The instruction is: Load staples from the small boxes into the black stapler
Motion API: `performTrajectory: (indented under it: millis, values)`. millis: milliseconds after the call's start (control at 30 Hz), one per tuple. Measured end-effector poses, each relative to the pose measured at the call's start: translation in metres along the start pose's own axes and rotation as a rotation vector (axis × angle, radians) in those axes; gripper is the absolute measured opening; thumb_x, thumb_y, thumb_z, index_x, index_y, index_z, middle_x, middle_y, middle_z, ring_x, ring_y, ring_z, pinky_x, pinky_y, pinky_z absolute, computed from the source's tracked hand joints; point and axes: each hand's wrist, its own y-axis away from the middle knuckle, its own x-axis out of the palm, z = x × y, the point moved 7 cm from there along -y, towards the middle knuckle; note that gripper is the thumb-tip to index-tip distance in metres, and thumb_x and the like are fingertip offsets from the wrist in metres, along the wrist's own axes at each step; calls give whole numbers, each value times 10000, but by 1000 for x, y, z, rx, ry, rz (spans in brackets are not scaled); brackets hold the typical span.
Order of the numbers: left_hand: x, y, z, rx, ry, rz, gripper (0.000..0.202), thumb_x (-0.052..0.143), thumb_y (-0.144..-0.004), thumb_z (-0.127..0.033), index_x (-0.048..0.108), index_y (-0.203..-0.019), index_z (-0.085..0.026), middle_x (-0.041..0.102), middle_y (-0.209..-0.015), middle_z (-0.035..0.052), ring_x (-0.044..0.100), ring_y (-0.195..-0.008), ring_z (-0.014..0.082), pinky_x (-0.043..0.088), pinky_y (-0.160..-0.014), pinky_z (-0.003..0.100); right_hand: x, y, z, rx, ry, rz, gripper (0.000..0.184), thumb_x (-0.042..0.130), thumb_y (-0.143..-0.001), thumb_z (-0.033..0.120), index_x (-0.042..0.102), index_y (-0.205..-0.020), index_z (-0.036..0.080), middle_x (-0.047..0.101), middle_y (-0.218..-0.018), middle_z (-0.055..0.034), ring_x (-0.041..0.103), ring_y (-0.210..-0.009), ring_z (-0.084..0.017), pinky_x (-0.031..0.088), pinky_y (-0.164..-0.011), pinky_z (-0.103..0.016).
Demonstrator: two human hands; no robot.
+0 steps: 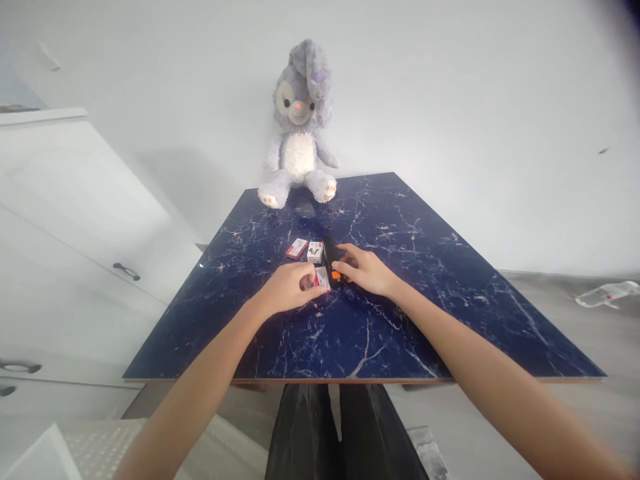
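Bare arms reach over the blue table from both sides, and dark pants show past its near edge. Both hands are close to the white box. Just on the near side of the white box, the left hand has its thumb and fingers closed on a red and white pack. Just right of the white box is a long black thing with an orange part. The right hand has its thumb and fingers curled on the right side of it, so it looks held. A red box lies flat, just left of the white box. Well behind the white box sits a soft toy.

The step in hand looks like handling the pack and the black thing, one in each hand. I cannot tell if they touch. I think the next move calls for a soft pinch on the pack and a steady right hand, so nothing bumps the white box.
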Motion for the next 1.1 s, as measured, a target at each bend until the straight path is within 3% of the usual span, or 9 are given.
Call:
performTrajectory:
  millis: [133, 233, 300, 433, 600, 733, 867, 967, 1100]
  values:
    - [-6, 1, 0, 50, -16, -12, 331, 657, -838, -526, 562, -845, -208, 611, -1053, 81, 599, -916, 232, 490, -785, 378, -1, 0, 1, 0, 12, -3, 455, 585, -946, 443, 524, -1333, 210, 755, -934, -40, 713, -755, -179, 527, -757, -316]
    - [-4, 3, 0, 53, 16, 39, 296, 676, -825, -486, 576, -881, -214, 507, -1351, 111, 530, -1199, 311, 486, -944, 461, -1, 1, 2, 5, 16, -2, 456, 582, -948, 447, 524, -1332, 208, 754, -936, -41, 716, -770, -184, 527, -759, -317]
    - [-3, 4, 0, 47, 44, 58, 240, 680, -825, -425, 574, -899, -222, 467, -1422, 95, 471, -1293, 325, 462, -1011, 488, -1, 1, 2, 2, 13, 1, 455, 579, -950, 442, 520, -1337, 211, 752, -931, -38, 715, -761, -181, 525, -755, -316]
    - [-3, 4, 3, 32, 97, 55, 198, 692, -813, -343, 588, -942, -234, 492, -1420, 78, 522, -1258, 300, 456, -1042, 486, -1, 1, 3, -3, 11, 11, 452, 573, -953, 440, 515, -1339, 212, 750, -916, -33, 710, -750, -177, 520, -742, -309]
    - [-1, 1, 9, 1, 79, 5, 322, 745, -796, -442, 622, -1019, -245, 611, -1282, 91, 574, -1189, 303, 453, -1031, 501, -1, 2, 3, 1, 20, 13, 458, 574, -950, 444, 515, -1336, 206, 751, -923, -36, 710, -756, -180, 518, -746, -312]
    - [4, 0, 6, 27, 70, 23, 375, 753, -800, -432, 635, -1113, -263, 603, -1309, 83, 571, -1200, 296, 462, -1018, 468, -1, 1, 2, -12, 23, 8, 456, 570, -952, 444, 513, -1341, 214, 750, -927, -32, 709, -763, -179, 518, -765, -315]
    - [9, -3, 9, -33, 93, -45, 522, 809, -739, -440, 617, -1193, -270, 653, -1222, 72, 606, -1130, 296, 490, -962, 448, 0, 1, 3, -14, 35, -2, 438, 566, -952, 433, 524, -1330, 214, 751, -919, -25, 705, -768, -177, 511, -759, -306]
    - [11, -5, 11, -55, 127, -123, 623, 830, -719, -416, 583, -1270, -265, 650, -1264, 79, 589, -1178, 307, 470, -1001, 456, 0, 2, 5, -13, 52, -39, 435, 576, -946, 424, 536, -1325, 214, 752, -926, -27, 701, -779, -178, 508, -763, -302]
    - [19, -6, 15, -95, 269, -77, 794, 842, -706, -417, 488, -1404, -281, 619, -1348, 89, 626, -1146, 293, 497, -984, 443, 1, 2, 4, 7, 48, -47, 440, 586, -938, 428, 546, -1317, 208, 752, -914, -32, 701, -775, -180, 511, -756, -302]
